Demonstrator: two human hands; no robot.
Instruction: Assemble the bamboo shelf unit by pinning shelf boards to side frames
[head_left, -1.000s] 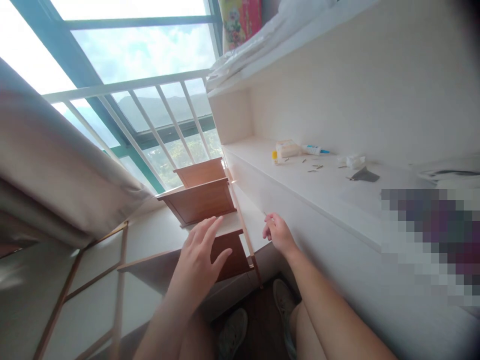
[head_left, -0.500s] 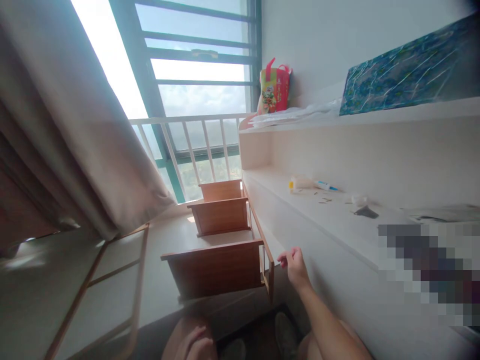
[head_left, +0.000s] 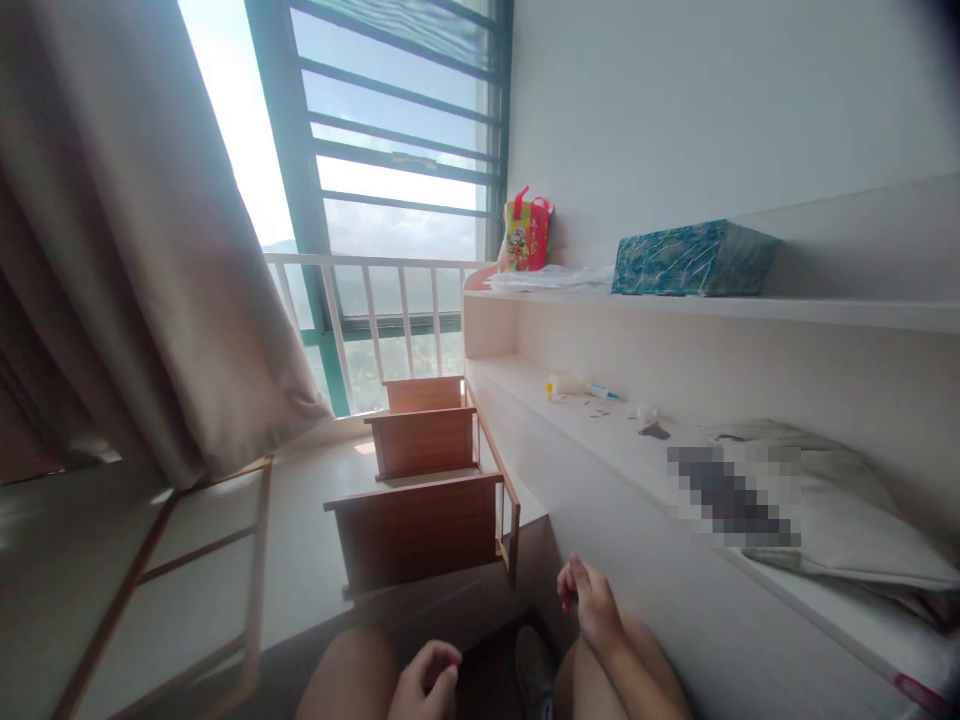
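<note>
Apparently, in the head view, the work in hand is at a lull in joining wooden parts: neither hand touches them. The left hand (head_left: 426,682) is low between the knees (head_left: 349,675), its fingers loosely bent with a gap between thumb and forefinger; I cannot tell whether anything sits in it. The right hand (head_left: 594,602) is higher, nearer the white desk (head_left: 616,440), fingers curled inward and thumb drawn to the forefinger; a tiny piece might be pinched there, but I cannot tell. The wooden panels (head_left: 420,530) stand on edge on the white ledge (head_left: 300,570), ahead of the hands, their right ends at a slender side frame (head_left: 514,540). A next move on them, I judge, would call for one hand to steady the nearest while the other lines up a fastener.

Counted: two hands, three panels, one side frame, and one ladder-like frame (head_left: 256,560) farther left. On the desk are one yellow-capped bottle (head_left: 550,391), one blue-tipped tube (head_left: 602,391), one dark grey scrap (head_left: 654,430) and several metal pieces (head_left: 598,413), too small to count surely. The shelf (head_left: 825,310) above bears one red and yellow bag (head_left: 527,238) and one blue patterned box (head_left: 675,260)
</note>
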